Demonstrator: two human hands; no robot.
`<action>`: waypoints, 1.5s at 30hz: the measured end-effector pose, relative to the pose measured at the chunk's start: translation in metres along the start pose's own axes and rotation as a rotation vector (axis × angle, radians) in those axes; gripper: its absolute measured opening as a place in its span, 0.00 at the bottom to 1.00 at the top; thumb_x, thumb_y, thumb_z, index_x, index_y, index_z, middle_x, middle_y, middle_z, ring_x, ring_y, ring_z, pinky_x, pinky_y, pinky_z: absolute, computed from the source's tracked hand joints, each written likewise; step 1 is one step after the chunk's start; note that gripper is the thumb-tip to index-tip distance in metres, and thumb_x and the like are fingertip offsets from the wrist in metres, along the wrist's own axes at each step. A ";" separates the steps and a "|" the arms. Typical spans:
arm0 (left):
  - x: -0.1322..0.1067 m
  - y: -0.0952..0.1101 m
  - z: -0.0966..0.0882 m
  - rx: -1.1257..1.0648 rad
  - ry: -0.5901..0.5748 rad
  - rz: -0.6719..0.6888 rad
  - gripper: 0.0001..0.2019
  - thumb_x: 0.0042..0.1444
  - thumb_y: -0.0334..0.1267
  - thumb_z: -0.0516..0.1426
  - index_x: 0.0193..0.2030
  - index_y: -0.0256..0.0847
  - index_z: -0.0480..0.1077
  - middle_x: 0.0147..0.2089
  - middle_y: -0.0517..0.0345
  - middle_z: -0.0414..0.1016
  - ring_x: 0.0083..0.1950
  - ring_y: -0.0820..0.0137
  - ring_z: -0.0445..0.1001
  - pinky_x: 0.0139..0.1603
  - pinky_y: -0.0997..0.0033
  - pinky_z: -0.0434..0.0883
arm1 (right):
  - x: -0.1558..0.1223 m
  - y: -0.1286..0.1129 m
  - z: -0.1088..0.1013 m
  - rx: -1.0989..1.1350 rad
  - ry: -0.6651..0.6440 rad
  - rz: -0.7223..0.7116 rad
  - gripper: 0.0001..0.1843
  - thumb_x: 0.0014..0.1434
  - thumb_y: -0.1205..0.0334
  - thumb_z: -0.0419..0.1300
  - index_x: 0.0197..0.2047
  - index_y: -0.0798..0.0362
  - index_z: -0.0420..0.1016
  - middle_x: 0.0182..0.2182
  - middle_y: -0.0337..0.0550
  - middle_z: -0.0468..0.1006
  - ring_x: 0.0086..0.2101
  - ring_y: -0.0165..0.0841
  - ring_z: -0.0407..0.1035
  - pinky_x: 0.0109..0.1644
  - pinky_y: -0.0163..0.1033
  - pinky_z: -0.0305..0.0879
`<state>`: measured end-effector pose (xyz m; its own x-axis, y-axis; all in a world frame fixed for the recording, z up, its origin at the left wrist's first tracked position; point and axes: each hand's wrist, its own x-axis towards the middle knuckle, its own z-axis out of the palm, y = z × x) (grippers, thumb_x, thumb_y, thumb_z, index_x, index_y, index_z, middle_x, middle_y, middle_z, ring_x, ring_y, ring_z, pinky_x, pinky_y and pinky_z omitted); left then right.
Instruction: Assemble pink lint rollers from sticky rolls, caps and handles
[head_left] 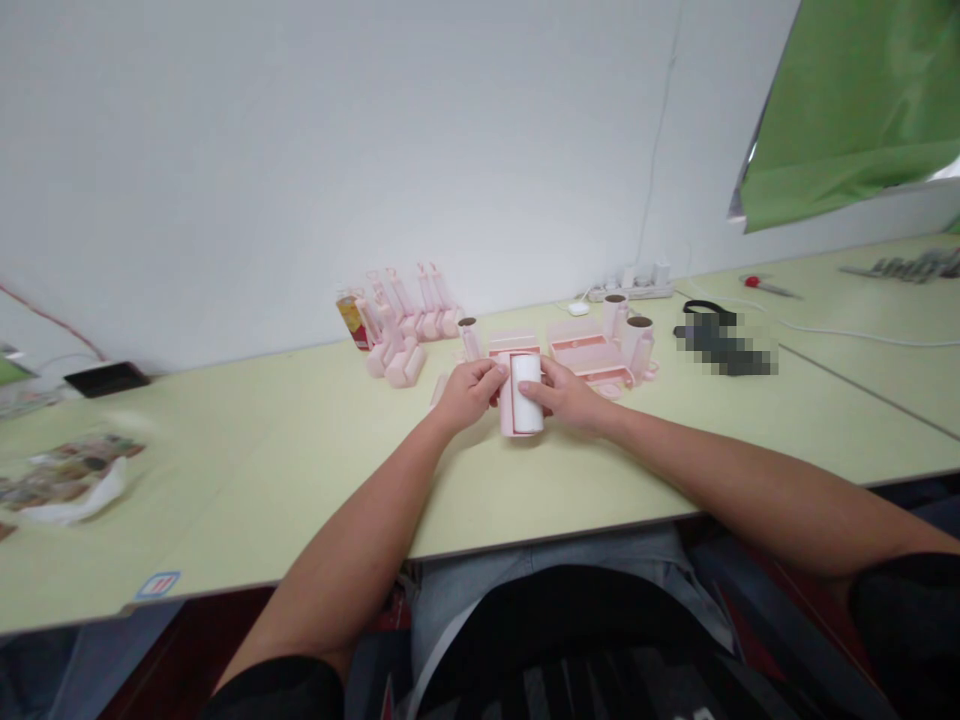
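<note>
Both my hands meet over the pale yellow-green table [300,470] on a white lint roll in a pink holder [523,396]. My left hand [469,392] grips its left side with fingers curled. From the right, my right hand [568,393] pinches the roll, thumb on its top. The roll stands upright, its base resting on or just above the table. Behind it lie pink covers [514,345] and pink trays [581,355].
Several pink roller handles [409,320] stand at the back by a small bottle [352,320]. Two cardboard-core rolls [628,330] stand right of the trays. A power strip [634,285], a red-handled tool [769,287] and cables lie at the right; paper scraps [67,480] lie at the left.
</note>
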<state>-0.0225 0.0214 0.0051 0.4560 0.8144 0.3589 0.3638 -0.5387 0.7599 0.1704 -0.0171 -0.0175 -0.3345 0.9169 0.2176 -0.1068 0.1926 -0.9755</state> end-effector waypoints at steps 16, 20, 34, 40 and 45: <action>-0.001 0.005 0.006 -0.029 -0.208 -0.066 0.24 0.59 0.56 0.55 0.47 0.35 0.71 0.30 0.59 0.72 0.26 0.75 0.68 0.25 0.77 0.65 | 0.006 0.006 -0.001 0.123 0.148 0.094 0.27 0.53 0.48 0.67 0.50 0.48 0.61 0.39 0.43 0.78 0.33 0.38 0.76 0.35 0.47 0.77; -0.001 0.004 0.006 -0.022 -0.207 -0.051 0.25 0.58 0.57 0.55 0.48 0.34 0.72 0.30 0.58 0.73 0.29 0.72 0.69 0.29 0.76 0.65 | 0.007 0.009 -0.002 0.087 0.153 0.091 0.27 0.53 0.48 0.66 0.50 0.48 0.62 0.40 0.44 0.78 0.34 0.37 0.76 0.35 0.46 0.77; -0.002 -0.004 0.007 -0.008 -0.186 -0.022 0.36 0.55 0.51 0.61 0.67 0.38 0.59 0.31 0.60 0.71 0.28 0.74 0.68 0.27 0.76 0.64 | 0.005 0.007 -0.001 0.055 0.180 0.083 0.24 0.54 0.52 0.66 0.50 0.49 0.63 0.41 0.45 0.78 0.34 0.37 0.76 0.34 0.46 0.77; -0.003 -0.007 0.009 -0.014 -0.175 -0.037 0.40 0.52 0.49 0.64 0.68 0.40 0.54 0.35 0.59 0.72 0.29 0.74 0.68 0.28 0.76 0.64 | 0.004 0.008 0.000 0.070 0.135 0.138 0.23 0.56 0.54 0.65 0.51 0.48 0.62 0.40 0.45 0.79 0.33 0.38 0.76 0.34 0.48 0.77; -0.003 -0.009 0.009 -0.059 -0.192 -0.046 0.41 0.51 0.48 0.64 0.69 0.41 0.53 0.36 0.58 0.72 0.28 0.74 0.69 0.27 0.76 0.64 | 0.004 0.007 0.000 0.079 0.140 0.147 0.22 0.56 0.55 0.65 0.50 0.48 0.62 0.41 0.45 0.79 0.35 0.39 0.77 0.35 0.49 0.78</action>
<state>-0.0195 0.0215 -0.0078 0.5887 0.7786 0.2171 0.3422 -0.4833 0.8058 0.1681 -0.0124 -0.0232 -0.2195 0.9737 0.0614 -0.1411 0.0306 -0.9895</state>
